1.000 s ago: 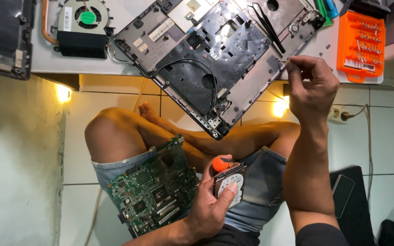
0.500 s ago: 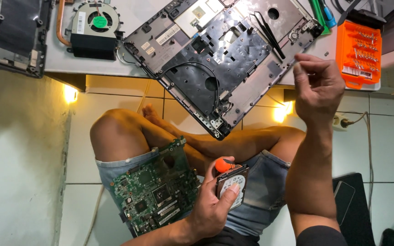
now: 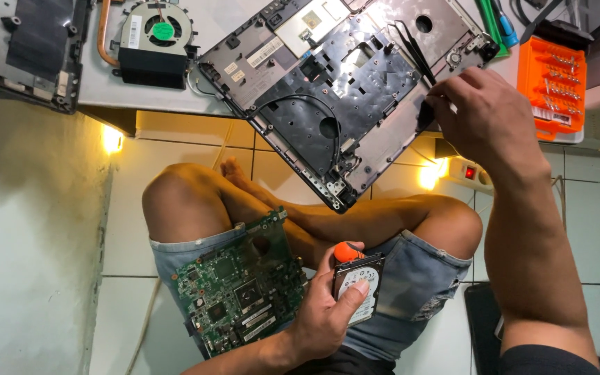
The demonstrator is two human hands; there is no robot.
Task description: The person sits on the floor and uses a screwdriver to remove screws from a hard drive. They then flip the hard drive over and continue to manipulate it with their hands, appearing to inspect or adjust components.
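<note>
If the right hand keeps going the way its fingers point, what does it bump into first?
Most likely the dark laptop base on the low table. The right hand points its fingertips at the base's near edge, just below the black tweezers. Whether they already touch is hard to tell.

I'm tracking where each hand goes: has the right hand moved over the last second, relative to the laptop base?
Yes. The right hand has dropped from open air beside the laptop base onto that base's right edge, close to the black tweezers.
</note>
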